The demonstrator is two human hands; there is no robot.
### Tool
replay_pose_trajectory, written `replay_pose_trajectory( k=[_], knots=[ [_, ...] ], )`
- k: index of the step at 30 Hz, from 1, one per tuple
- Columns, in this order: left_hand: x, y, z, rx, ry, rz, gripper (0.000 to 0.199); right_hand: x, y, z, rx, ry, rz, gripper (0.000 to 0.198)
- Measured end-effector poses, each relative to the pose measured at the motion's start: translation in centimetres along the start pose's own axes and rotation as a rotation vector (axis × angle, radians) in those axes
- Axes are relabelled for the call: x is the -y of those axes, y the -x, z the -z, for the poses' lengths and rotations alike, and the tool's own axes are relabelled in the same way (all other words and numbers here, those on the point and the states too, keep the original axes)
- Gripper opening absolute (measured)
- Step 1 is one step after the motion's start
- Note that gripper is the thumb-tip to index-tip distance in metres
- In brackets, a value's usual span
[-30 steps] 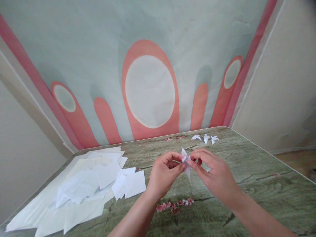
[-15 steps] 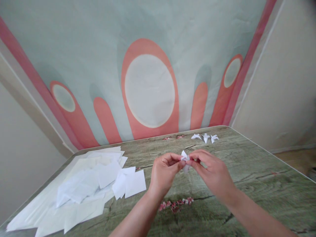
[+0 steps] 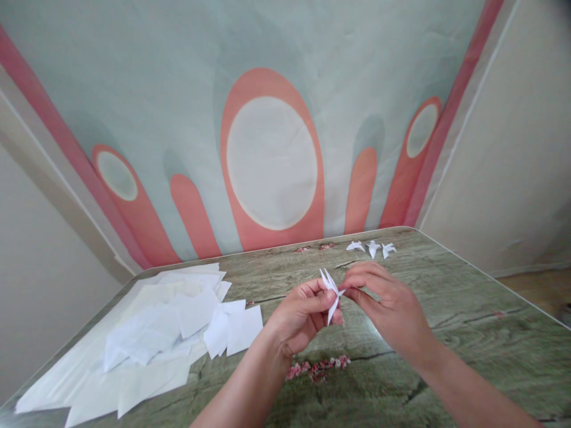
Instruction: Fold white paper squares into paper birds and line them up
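Observation:
A small white origami crane (image 3: 331, 285) is held up above the table, its pointed tips fanning upward, downward and to the right. My left hand (image 3: 306, 312) grips its body between thumb and fingers, the palm turned partly up. With fingertips pinched together, my right hand (image 3: 388, 297) touches the tip that sticks out to the right. Behind my hands lie three finished-looking white folded paper cranes in a row: a left one (image 3: 355, 245), a middle one (image 3: 373, 248) and a right one (image 3: 388, 249).
A broad pile of white paper sheets (image 3: 151, 392) covers the left of the wood-patterned table (image 3: 450, 321). Small paper squares (image 3: 244, 331) lie at its right side. Behind the table's far edge stands a wall (image 3: 272, 160) with a coral and pale green pattern.
The folded paper has been turned, so its points now stand upright. My left hand has rolled palm-up around it, and my right hand has shifted slightly right to one tip.

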State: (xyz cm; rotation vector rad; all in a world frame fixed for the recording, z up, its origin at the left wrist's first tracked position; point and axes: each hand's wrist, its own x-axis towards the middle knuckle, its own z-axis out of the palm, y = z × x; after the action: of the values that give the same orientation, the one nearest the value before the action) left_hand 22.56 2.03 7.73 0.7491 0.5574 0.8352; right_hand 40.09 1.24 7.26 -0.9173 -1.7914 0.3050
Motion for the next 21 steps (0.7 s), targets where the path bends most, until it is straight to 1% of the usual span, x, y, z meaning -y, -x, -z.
replay_pose_trajectory(
  k=[4,6,10,14,16,18,20,21],
  knots=[
    [-0.2,0.14,0.09,0.003,0.081,0.017,0.018,-0.13,0.14,-0.07,-0.049,0.02,-0.118,0.007],
    [-0.34,0.21,0.11,0.008,0.085,0.01,0.017,-0.27,0.16,-0.04,-0.052,0.027,-0.136,0.007],
    [-0.47,0.22,0.12,0.016,0.047,0.006,0.018,-0.36,0.16,0.03,-0.043,0.038,-0.102,0.007],
    [-0.35,0.16,0.11,-0.018,0.015,0.012,0.019,-0.16,0.2,-0.12,-0.058,0.087,-0.049,0.006],
    [-0.23,0.11,0.06,-0.03,-0.009,0.01,0.02,-0.06,0.24,-0.23,-0.05,0.093,-0.049,0.007],
    [-0.12,0.07,-0.03,-0.042,-0.05,-0.009,0.022,-0.02,0.23,-0.27,-0.08,0.091,-0.125,0.008],
    [-0.07,0.04,-0.16,-0.07,-0.127,-0.071,0.023,-0.06,0.14,-0.19,-0.117,0.047,-0.29,0.014],
    [-0.05,0.04,-0.23,-0.092,-0.182,-0.122,0.023,-0.13,0.07,-0.12,-0.098,-0.005,-0.384,0.017]
  ],
)
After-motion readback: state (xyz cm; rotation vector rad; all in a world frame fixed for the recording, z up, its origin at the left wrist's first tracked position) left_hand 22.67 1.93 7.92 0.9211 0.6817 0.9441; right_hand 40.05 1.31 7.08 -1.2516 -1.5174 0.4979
